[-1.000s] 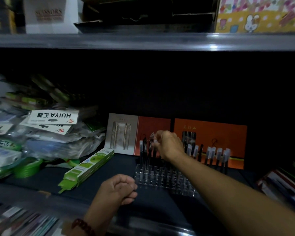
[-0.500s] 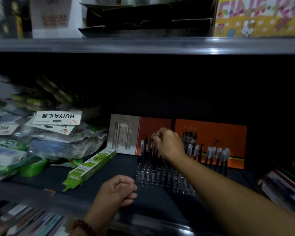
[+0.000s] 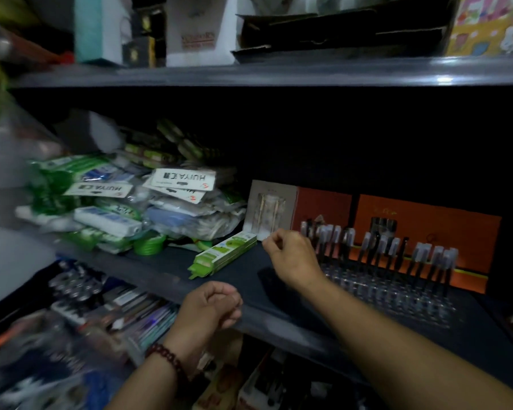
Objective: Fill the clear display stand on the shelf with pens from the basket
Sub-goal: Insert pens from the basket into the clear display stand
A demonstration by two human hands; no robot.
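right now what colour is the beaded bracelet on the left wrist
The beaded bracelet is dark reddish-brown. It shows best low and left of centre in the head view.

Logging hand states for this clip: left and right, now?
Left hand: closed, fingers curled, nothing visible inside.
Right hand: closed, fingers curled, nothing visible held.
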